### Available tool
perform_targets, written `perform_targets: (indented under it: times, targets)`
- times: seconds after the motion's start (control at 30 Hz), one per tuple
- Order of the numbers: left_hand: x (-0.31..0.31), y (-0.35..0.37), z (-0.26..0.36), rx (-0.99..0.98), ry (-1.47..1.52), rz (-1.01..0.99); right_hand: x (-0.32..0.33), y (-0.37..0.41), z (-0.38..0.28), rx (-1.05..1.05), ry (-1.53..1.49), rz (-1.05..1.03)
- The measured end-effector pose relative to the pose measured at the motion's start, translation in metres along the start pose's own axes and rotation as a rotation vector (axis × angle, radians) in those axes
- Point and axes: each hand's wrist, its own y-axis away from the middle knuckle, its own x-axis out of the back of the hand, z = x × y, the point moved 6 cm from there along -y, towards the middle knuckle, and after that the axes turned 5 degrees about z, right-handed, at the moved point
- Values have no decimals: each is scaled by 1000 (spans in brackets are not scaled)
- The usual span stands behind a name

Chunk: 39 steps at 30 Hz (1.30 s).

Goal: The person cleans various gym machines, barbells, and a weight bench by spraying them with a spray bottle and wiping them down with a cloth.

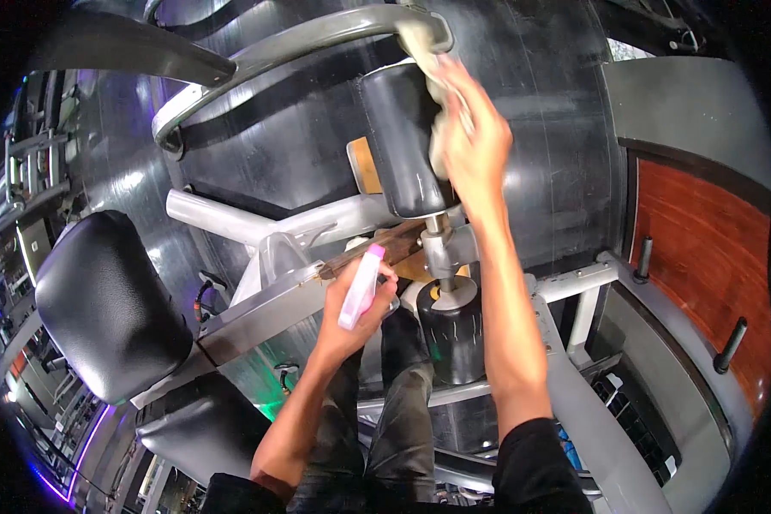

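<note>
My right hand [475, 141] is closed around a pale cloth [441, 103], which lies against the right side of a black padded roller [400, 141]. Motion blurs the cloth's upper end near the curved grey bar. Lower down, my left hand [351, 313] grips a spray bottle with a pink and white trigger head [364, 287]; the bottle's body is mostly hidden by my fingers. A second black roller [450, 334], with a scuffed surface, sits below the first on the same metal post [437, 248], between my forearms.
At left stand a black padded seat [111, 304] and another pad [201, 428] on a grey frame [257, 308]. A curved grey bar [317, 38] crosses the top. On the right are a reddish wood panel [702, 265] and a grey frame with black pegs [730, 345].
</note>
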Motion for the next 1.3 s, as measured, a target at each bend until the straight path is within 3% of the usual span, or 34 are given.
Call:
perform_targets:
  times: [0.07,0.13,0.17,0.27,0.4,0.53,0.63,0.7,0.8,0.9,0.97,1.07,1.1,1.2,1.3]
  targets:
    - [5,-6,5,-15,53,19,-43,-38,6,178,284,-178]
    - [14,-10,5,-104,-35,54,-65,-34,22,113,678,-383]
    - [16,-11,5,-113,-14,74,-67,-29,21,166,758,-381]
    - [19,-9,5,-77,124,101,-55,-4,5,245,724,-330]
    - [20,-3,-2,7,94,75,-30,30,-5,247,689,-455]
    - [21,1,3,-51,90,69,0,78,-17,254,733,-548]
    - [21,5,10,-6,187,78,29,100,-26,281,735,-735]
    - [25,7,14,5,188,70,36,101,-33,185,604,-961]
    - [29,6,16,-96,136,53,35,63,-44,187,426,-907]
    - [29,8,22,-10,179,71,7,-5,-47,351,434,-579]
    - [30,8,20,-31,168,79,-17,-34,-7,205,429,-343]
    - [34,10,23,-57,146,88,-32,-22,32,95,427,-215]
    - [34,11,25,-57,148,92,-30,-15,24,208,436,-262]
    - [33,13,24,-34,183,94,-6,13,14,104,363,-412]
    - [31,15,22,-25,228,98,15,49,7,128,434,-456]
